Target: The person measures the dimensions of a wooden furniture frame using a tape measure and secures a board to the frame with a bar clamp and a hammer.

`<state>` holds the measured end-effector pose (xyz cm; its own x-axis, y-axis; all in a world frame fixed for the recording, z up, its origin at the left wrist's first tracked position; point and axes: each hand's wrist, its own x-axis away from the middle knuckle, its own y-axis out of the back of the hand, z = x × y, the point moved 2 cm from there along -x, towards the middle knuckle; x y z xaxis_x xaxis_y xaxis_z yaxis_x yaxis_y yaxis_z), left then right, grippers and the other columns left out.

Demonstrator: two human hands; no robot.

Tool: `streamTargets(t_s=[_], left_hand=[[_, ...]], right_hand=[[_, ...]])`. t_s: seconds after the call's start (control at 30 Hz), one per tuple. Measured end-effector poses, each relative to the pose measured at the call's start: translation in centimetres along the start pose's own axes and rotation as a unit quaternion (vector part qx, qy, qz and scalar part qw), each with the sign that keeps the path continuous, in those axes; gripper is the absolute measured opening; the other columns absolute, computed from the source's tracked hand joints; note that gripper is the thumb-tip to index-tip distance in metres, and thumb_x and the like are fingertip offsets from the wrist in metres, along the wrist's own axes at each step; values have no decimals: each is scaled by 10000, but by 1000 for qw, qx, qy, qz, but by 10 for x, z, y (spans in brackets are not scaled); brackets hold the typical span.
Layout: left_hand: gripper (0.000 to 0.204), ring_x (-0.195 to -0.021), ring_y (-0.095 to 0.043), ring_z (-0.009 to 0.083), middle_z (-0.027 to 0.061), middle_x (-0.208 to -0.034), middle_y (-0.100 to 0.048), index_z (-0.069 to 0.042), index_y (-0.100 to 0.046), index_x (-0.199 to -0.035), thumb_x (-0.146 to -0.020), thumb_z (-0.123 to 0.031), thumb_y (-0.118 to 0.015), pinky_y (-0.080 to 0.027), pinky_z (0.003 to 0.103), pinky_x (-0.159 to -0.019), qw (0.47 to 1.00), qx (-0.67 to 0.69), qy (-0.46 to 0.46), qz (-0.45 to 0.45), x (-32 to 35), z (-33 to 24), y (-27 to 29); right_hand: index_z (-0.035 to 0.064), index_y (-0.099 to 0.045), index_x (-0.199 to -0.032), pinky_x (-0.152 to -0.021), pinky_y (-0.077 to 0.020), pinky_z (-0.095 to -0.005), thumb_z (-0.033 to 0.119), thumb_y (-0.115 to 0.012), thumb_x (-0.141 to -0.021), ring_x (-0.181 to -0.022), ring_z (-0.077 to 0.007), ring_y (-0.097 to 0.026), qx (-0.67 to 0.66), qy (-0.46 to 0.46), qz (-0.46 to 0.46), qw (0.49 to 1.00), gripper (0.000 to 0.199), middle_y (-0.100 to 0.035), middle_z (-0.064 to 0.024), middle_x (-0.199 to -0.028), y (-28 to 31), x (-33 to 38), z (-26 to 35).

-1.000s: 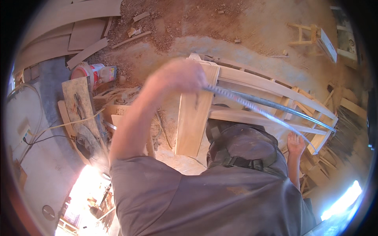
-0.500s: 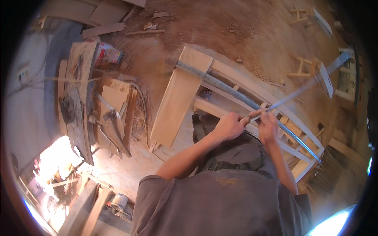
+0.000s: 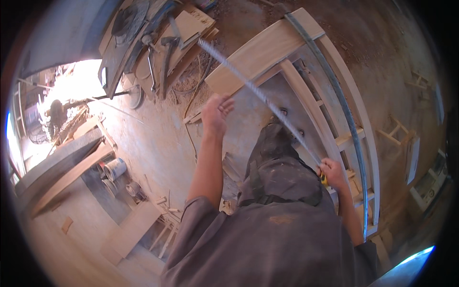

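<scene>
Now, in the head view, the only one we are getting, the hands are parting! Half a second ago both were meeting on the tape measure over the frame; here the left hand [image 3: 217,115] is hanging alone, its fingers half curled and its grip loose, holding nothing. The right hand [image 3: 334,173] is doing all the work, its grip closing around the yellow tape measure case [image 3: 323,179] beside the wooden frame [image 3: 304,89].

And look at the tape blade [image 3: 248,85]: it was pointing up to the right, and now it is stretching up to the left, passing over the broad board [image 3: 265,51]. Whether it is touching the wood, I cannot tell. The whole view is swinging round too, so some of that turn is coming from the head. For the work, I am judging that no hand is holding the blade's far end to the frame right now. The metal bar [image 3: 357,141] is lying along the frame.

As for writing, the blade's markings are blurring past reading, and the paint can [image 3: 115,169] on the floor [image 3: 155,138] is showing nothing legible. No brand is coming through.
</scene>
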<state>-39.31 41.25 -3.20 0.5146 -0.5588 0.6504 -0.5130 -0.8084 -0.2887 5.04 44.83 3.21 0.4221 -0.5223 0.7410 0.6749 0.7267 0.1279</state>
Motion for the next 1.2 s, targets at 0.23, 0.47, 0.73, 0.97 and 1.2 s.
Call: streamTargets(t_s=[0.23,0.47,0.73,0.97,1.2], left_hand=[[136,-774,-654,240,131,-963,-653,2,-566,-995,-932,-110,-521,-529,359,-695,989,82,-52,-113,-64,-23,50],[104,-688,-633,194,81,-836,-648,-18,-629,-907,-914,-108,-576,-511,293,-600,996,18,-22,-88,-91,-37,55],[149,-614,-624,173,76,-757,-636,37,-675,-915,-893,-92,-603,-498,282,-544,992,-112,-35,-49,-114,-48,55],[226,-638,-638,169,99,-814,-671,72,-677,-1048,-906,-77,-583,-515,283,-563,973,-211,-73,-67,-117,-43,53],[278,-749,-661,183,139,-969,-670,72,-642,-1148,-912,-59,-576,-547,292,-634,951,-222,-162,-141,-119,-30,57]], right_hand=[[-13,-636,-822,-584,-453,-314,137,-532,-878,-602,-162,-576,112,-18,-27,993,191,-612,-84,-671,4,16,-17],[-23,-613,-829,-594,-443,-316,92,-539,-875,-617,-169,-559,159,-14,-84,984,144,-584,-88,-670,38,21,-8],[-15,-585,-830,-581,-400,-298,65,-543,-880,-622,-126,-492,176,2,-97,979,104,-530,-59,-665,48,23,10],[-19,-573,-828,-580,-386,-306,67,-538,-888,-626,-141,-475,165,3,-119,979,111,-518,-65,-676,51,37,11],[-15,-632,-887,-602,-432,-311,117,-551,-899,-628,-157,-530,181,18,-167,969,155,-569,-67,-691,79,68,-34]])
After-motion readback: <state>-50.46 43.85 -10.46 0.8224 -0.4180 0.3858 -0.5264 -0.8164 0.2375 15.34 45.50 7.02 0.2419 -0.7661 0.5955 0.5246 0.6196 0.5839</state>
